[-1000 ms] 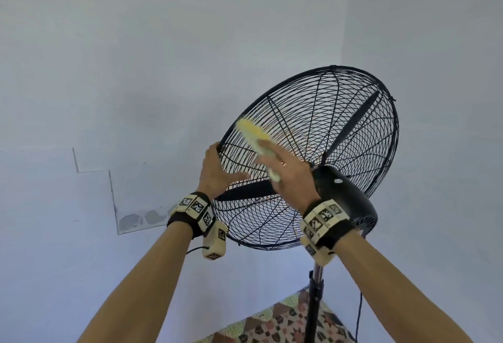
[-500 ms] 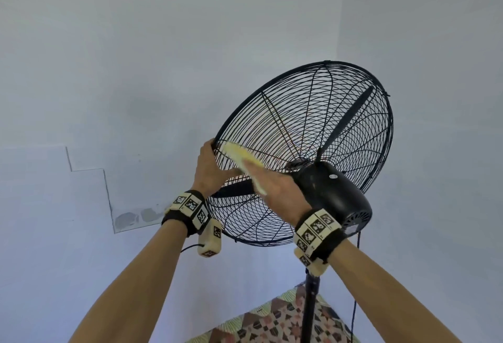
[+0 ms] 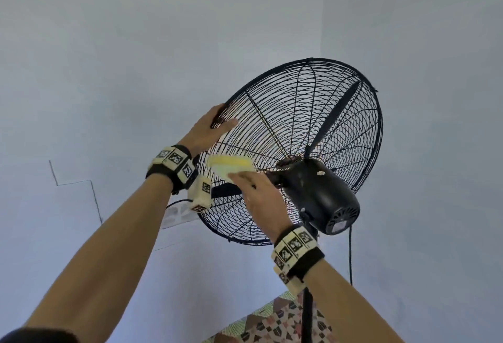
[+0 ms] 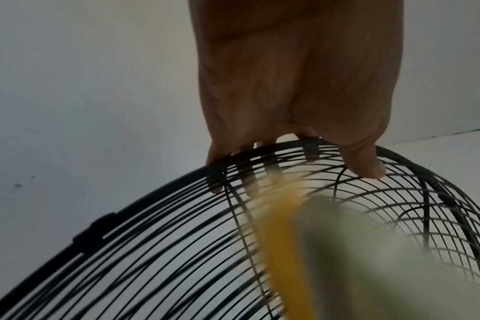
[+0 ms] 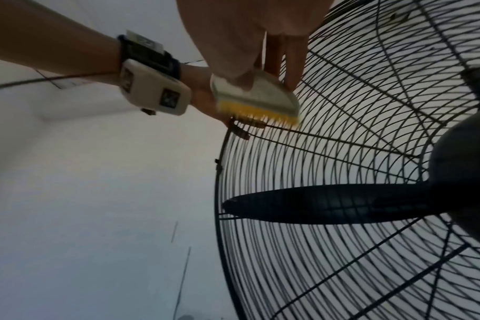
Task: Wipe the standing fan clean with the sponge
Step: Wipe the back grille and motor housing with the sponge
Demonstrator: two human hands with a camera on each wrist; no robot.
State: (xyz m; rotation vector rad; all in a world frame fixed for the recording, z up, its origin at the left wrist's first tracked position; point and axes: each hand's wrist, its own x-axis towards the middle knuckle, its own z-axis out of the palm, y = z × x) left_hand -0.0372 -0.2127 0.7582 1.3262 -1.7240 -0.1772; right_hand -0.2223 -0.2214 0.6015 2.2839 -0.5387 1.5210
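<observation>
Sponge [image 3: 230, 165], yellow and pale, lies against the rear grille of the standing fan [image 3: 299, 135], pinched in the right hand [image 3: 261, 198], while the left hand [image 3: 206, 131] curls its fingers round the grille's rim.

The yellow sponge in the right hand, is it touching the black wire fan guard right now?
Touching. In the right wrist view the yellow sponge lies with its yellow face on the wires of the black wire fan guard, no gap showing.
</observation>
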